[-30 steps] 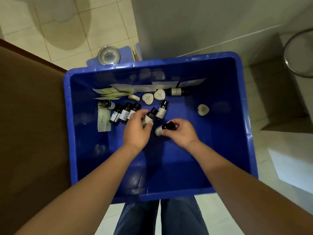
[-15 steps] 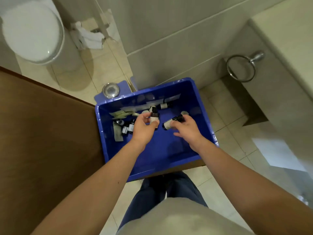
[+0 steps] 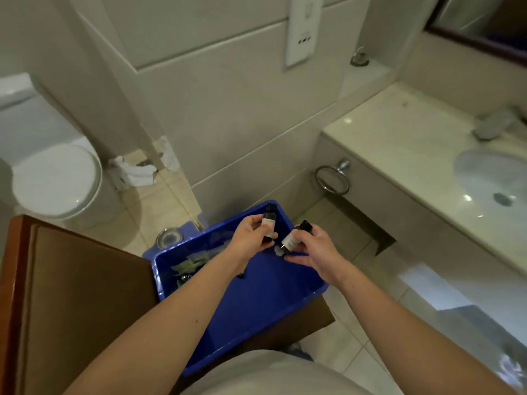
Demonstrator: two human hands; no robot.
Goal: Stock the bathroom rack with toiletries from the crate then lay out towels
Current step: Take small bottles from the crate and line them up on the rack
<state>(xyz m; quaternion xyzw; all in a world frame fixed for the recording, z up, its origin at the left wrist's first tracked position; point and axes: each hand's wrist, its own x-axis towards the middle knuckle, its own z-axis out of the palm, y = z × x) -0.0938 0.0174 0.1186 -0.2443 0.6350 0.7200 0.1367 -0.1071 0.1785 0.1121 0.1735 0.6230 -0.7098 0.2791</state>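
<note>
1. The blue crate (image 3: 256, 303) lies under both hands, on a brown wooden surface (image 3: 85, 295) that spreads out to the left of the left hand.
2. On the crate floor, below and left of the left hand, lie pale sachets (image 3: 188, 262), partly hidden by the forearm.
3. The left hand (image 3: 249, 240) curls its fingers round a small dark bottle (image 3: 269, 223), held upright above the crate, cap up.
4. The right hand (image 3: 315, 253), just beside the left, pinches a second dark bottle (image 3: 291, 238), tilted with its cap up and to the right. The two bottles are near each other but apart.
5. Beyond the left hand, a round metal object (image 3: 169, 237) sits by the crate's far corner, with the toilet (image 3: 57, 181) farther left.
6. Beyond the right hand, a towel ring (image 3: 332, 179) hangs on the front of the counter (image 3: 399, 132), with the basin (image 3: 490, 175) farther right.
</note>
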